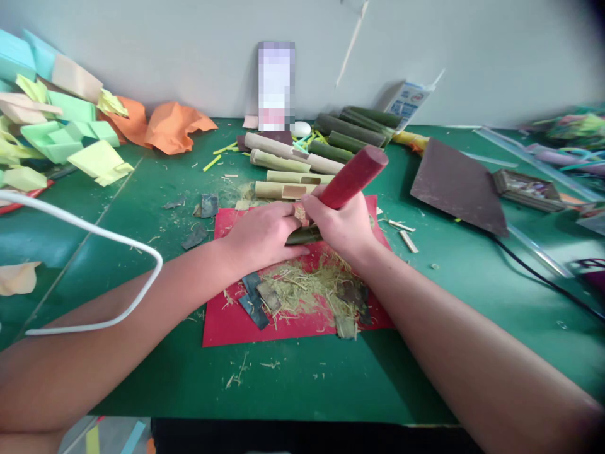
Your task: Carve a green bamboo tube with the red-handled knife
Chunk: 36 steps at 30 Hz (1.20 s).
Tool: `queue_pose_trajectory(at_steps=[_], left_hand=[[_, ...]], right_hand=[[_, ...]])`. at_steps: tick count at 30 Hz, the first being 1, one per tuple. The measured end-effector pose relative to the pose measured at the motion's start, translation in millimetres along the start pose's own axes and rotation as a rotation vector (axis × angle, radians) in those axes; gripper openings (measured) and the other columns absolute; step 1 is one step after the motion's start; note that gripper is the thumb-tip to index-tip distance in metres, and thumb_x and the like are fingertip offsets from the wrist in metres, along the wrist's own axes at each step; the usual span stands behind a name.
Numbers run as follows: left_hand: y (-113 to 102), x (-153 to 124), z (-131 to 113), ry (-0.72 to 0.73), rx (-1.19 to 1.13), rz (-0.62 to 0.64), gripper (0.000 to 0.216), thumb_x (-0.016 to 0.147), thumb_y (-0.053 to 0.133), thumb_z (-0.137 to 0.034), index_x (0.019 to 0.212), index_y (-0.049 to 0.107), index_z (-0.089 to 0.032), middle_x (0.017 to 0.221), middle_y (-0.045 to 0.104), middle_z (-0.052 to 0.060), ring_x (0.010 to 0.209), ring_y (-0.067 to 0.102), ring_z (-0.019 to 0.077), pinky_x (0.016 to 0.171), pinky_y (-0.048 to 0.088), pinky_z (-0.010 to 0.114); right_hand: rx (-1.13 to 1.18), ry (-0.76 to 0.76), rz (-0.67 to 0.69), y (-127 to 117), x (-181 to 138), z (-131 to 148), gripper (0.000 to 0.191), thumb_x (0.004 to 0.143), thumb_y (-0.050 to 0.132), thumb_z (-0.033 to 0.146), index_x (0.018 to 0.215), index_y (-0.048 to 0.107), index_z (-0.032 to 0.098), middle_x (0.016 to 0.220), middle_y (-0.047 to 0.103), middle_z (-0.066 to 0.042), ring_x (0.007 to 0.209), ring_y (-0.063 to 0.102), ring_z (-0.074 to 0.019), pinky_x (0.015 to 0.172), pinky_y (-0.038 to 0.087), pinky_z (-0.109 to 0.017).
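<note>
My left hand (259, 232) is closed around a dark green bamboo tube (303, 236), steadying it low over a red sheet (224, 326). A thick, round red handle (355, 178) rises from my right hand (348, 228), whose fingers are wrapped about it. The working end of that tool is hidden by my hands at the bamboo. Below them, pale shavings and dust (302, 287) cover the middle of the sheet. Dark flat bamboo chips (254, 309) lie at its left, and another chip (346, 326) is at its front edge.
Behind my hands lie cut pale bamboo tubes (286, 190) and dark green ones (350, 128). A phone (276, 85) leans on the wall. Folded paper (70, 135) crowds the left, near a white cable (154, 252). At right are a brown board (458, 186) and a small tray (527, 189).
</note>
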<state>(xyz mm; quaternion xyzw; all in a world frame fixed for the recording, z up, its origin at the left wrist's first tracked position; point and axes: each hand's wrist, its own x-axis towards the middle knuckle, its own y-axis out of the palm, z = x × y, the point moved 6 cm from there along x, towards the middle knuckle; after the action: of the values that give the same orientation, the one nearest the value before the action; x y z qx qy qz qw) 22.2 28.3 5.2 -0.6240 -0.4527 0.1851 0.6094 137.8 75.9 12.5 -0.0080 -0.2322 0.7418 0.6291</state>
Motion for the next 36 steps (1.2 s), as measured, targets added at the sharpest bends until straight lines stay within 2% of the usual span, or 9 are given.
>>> queue_pose_trajectory(at_steps=[7,11,16,26,36], left_hand=[[1,2,-1,0.009,-0.04,-0.004,0.034,0.087,0.068,-0.043,0.107,0.073,-0.015,0.109,0.071,0.013,0.104,0.067,0.0292,0.089,0.056,0.043],[1,3,2,-0.001,-0.062,0.001,0.03,0.089,0.067,-0.039,0.108,0.072,-0.016,0.109,0.071,0.012,0.104,0.067,0.0278,0.091,0.055,0.042],[1,3,8,-0.045,-0.07,0.007,0.029,0.084,0.073,-0.038,0.103,0.074,-0.016,0.104,0.071,0.012,0.105,0.067,0.0279,0.093,0.054,0.044],[3,2,7,-0.033,-0.061,-0.004,0.032,0.083,0.073,-0.038,0.105,0.073,-0.015,0.105,0.07,0.013,0.104,0.066,0.0287,0.092,0.055,0.044],[2,3,5,0.011,-0.063,0.007,0.029,0.087,0.069,-0.033,0.109,0.072,-0.015,0.113,0.071,0.012,0.108,0.066,0.0294,0.094,0.055,0.045]], right_hand=[[0.022,-0.03,0.031,4,1,6,0.037,0.072,0.062,0.018,0.053,0.031,0.024,0.053,0.034,0.003,0.055,0.031,-0.0105,0.046,0.03,-0.029],[0.044,-0.006,0.068,3,0,6,0.038,0.073,0.062,0.018,0.052,0.031,0.023,0.051,0.034,0.004,0.053,0.032,-0.0103,0.046,0.031,-0.029],[0.075,0.005,-0.044,-4,0,6,0.032,0.074,0.058,0.017,0.054,0.035,0.023,0.052,0.041,0.003,0.053,0.038,-0.0106,0.048,0.034,-0.029],[0.043,0.023,-0.053,-2,2,3,0.025,0.074,0.058,0.016,0.055,0.042,0.022,0.055,0.047,0.003,0.054,0.044,-0.0103,0.049,0.035,-0.028],[0.071,0.052,0.01,-1,1,6,0.033,0.074,0.058,0.015,0.051,0.035,0.023,0.048,0.039,0.003,0.05,0.036,-0.0098,0.045,0.03,-0.027]])
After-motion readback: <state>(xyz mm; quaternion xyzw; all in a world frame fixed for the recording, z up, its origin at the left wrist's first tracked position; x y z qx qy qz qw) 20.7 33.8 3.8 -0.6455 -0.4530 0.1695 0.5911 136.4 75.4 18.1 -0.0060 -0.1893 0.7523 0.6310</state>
